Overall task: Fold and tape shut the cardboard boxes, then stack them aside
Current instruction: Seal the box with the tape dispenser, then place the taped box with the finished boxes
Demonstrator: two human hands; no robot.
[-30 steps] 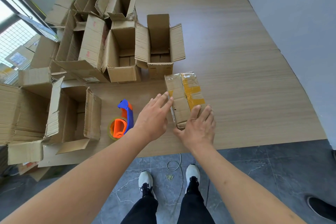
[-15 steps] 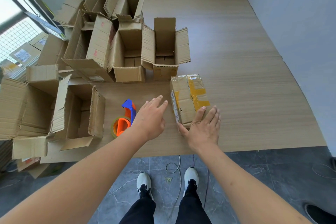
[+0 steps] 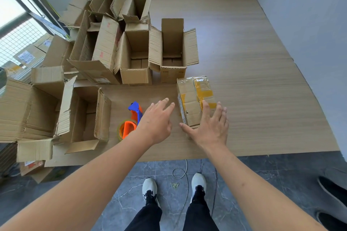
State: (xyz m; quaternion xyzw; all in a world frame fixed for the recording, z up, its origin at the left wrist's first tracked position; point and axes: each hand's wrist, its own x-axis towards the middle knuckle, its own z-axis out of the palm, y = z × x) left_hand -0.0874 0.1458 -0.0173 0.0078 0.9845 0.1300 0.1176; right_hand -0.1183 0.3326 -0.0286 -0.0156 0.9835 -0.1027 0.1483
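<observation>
A small closed cardboard box (image 3: 189, 99), sealed with clear and yellow tape, lies on the wooden table (image 3: 253, 80) near its front edge. My right hand (image 3: 210, 127) hovers over the box's near end with fingers spread, holding nothing. My left hand (image 3: 155, 118) is open just left of the box, apart from it. An orange and blue tape dispenser (image 3: 131, 120) lies beside my left hand. Several open boxes with raised flaps (image 3: 172, 50) stand behind and to the left.
An open box (image 3: 84, 116) sits at the front left, with more flattened and open cardboard (image 3: 22, 110) beyond it. A wall (image 3: 309, 24) runs along the right. Another person's dark shoes (image 3: 332, 193) show at the lower right. A cable (image 3: 184, 170) lies on the tiled floor.
Both hands have come off the taped box. The left hand has drawn back to the left; the right hand has lifted and spread. The box stays where it was.
</observation>
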